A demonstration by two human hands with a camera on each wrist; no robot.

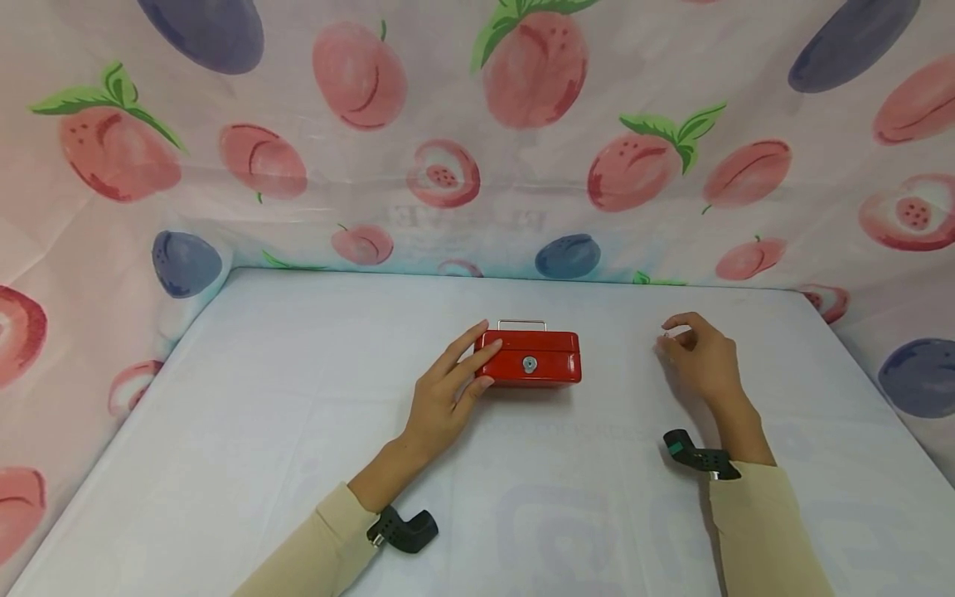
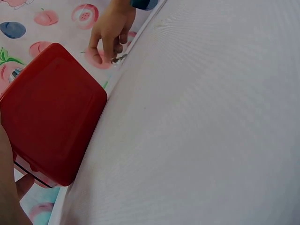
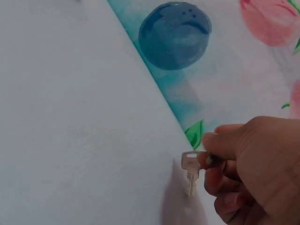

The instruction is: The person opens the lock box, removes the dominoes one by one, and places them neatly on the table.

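Observation:
A small red metal cash box (image 1: 533, 365) stands on the white table, its round silver lock (image 1: 530, 364) facing front and its thin wire handle (image 1: 522, 322) raised at the top. My left hand (image 1: 440, 406) rests against the box's left end, fingers fairly straight over the top and front, thumb low at the front corner. In the left wrist view the box's red side (image 2: 54, 117) looms large. Well to the right, my right hand (image 1: 701, 356) pinches a small silver key (image 3: 190, 161) between thumb and fingertips, its blade pointing down above the table.
A white cloth (image 1: 261, 464) covers the table. Behind it and along both sides hangs a curtain (image 1: 507, 166) printed with peaches and dark blue fruit. Black wrist-camera mounts (image 1: 406, 531) sit on both forearms, by the beige sleeves.

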